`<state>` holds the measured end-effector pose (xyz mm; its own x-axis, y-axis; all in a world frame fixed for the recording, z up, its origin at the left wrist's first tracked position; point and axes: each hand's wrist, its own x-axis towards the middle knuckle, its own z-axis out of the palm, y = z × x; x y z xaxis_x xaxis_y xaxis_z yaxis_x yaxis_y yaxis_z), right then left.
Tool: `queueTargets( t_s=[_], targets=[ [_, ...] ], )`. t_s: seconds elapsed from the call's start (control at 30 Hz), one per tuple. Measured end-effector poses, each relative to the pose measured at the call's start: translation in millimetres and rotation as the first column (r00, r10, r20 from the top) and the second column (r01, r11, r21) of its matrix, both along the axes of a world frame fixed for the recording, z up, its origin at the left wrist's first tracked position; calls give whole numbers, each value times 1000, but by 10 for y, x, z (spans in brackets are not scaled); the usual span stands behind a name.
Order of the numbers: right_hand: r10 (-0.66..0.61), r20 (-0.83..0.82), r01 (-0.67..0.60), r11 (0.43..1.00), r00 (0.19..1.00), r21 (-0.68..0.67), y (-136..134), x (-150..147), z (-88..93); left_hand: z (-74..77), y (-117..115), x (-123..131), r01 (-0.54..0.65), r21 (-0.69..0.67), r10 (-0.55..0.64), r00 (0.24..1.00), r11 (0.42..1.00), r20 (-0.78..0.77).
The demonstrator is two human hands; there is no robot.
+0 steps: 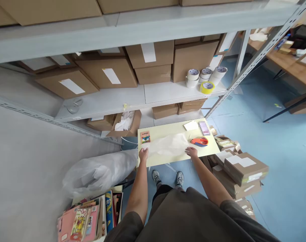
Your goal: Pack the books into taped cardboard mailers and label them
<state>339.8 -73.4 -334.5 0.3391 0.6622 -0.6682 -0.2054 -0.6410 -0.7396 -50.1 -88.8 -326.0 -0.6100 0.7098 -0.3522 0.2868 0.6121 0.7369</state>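
A thin white translucent sheet (168, 144) lies stretched across a pale yellow table (158, 161). My left hand (143, 154) is closed on its left end, near the table's left edge. At the other end, my right hand (191, 152) has its fingers pinched on the sheet's right edge. Just beyond my right hand rests an orange and blue tape dispenser (199, 142). A small picture card or booklet (145, 137) is above my left hand. Toward the back right are a white paper (191, 125) and a blurred purple item (204, 128).
A metal shelf (163, 92) with cardboard boxes (153, 57) and tape rolls (207, 87) stands ahead. Left are a plastic-wrapped roll (99, 173) and a crate of books (84, 218). Stacked cartons (246, 166) stand right, with a wooden desk (294, 67) farther off.
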Motion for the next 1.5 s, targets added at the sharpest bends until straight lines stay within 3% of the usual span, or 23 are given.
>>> queueTargets(
  t_s=[0.07, 0.13, 0.23, 0.3, 0.33, 0.43, 0.53, 0.6, 0.63, 0.73, 0.8, 0.87, 1.0, 1.07, 1.2, 1.27, 1.37, 1.5],
  targets=[
    [21, 65, -20, 1000, 998, -18, 44, -40, -130, -54, 22, -47, -68, -29, 64, 990, 997, -126],
    [30, 110, -26, 999, 993, -41, 85, -68, -263, -96, 22, -38, -45, 15, 47, 960, 999, -276],
    [32, 144, -20, 996, 989, -83, 133, -89, -434, -157, 8, 96, 295, 35, -269, 908, 955, -320],
    [38, 162, -21, 994, 986, -106, 154, -77, -507, -209, -1, 241, 521, -46, -514, 819, 852, -255],
    [39, 166, -20, 993, 985, -114, 162, -57, -526, -238, -7, 318, 579, -104, -586, 776, 808, -232],
    [95, 273, -57, 988, 957, -143, 168, 51, -512, -324, -25, 530, 599, -234, -643, 723, 765, -252],
    [290, 542, -220, 956, 788, -192, 143, 147, -432, -407, -34, 676, 570, -201, -603, 731, 797, -320],
    [440, 641, -411, 888, 629, -205, 113, 139, -390, -473, -35, 742, 589, -175, -612, 731, 789, -302],
    [514, 654, -523, 827, 556, -206, 96, 109, -382, -510, -39, 768, 602, -189, -631, 726, 776, -275],
    [727, 611, -797, 551, 315, -245, 47, -43, -421, -621, -85, 830, 622, -291, -682, 701, 727, -207],
    [814, 555, -855, 403, 171, -328, 11, -132, -486, -676, -152, 858, 621, -350, -702, 687, 701, -187],
    [854, 515, -848, 327, 76, -418, -29, -168, -559, -701, -239, 877, 626, -383, -718, 675, 679, -171],
    [868, 496, -825, 273, -11, -495, -84, -115, -642, -670, -402, 874, 654, -418, -758, 635, 631, -150],
    [868, 497, -832, 271, -6, -483, -72, -108, -615, -625, -438, 840, 646, -407, -749, 638, 646, -177],
    [831, 552, -871, 318, 66, -375, 57, -341, -409, -502, -376, 675, 588, -320, -663, 712, 743, -232],
    [800, 592, -901, 323, 98, -288, 159, -619, -263, -439, -287, 526, 544, -279, -606, 761, 791, -233],
    [771, 624, -944, 287, 127, -162, 331, -1187, -64, -379, -114, 215, 466, -195, -499, 848, 863, -181],
    [789, 603, -965, 232, 115, -120, 600, -1981, 31, -404, 127, -288, 359, -87, -363, 931, 929, -30]
  ],
)
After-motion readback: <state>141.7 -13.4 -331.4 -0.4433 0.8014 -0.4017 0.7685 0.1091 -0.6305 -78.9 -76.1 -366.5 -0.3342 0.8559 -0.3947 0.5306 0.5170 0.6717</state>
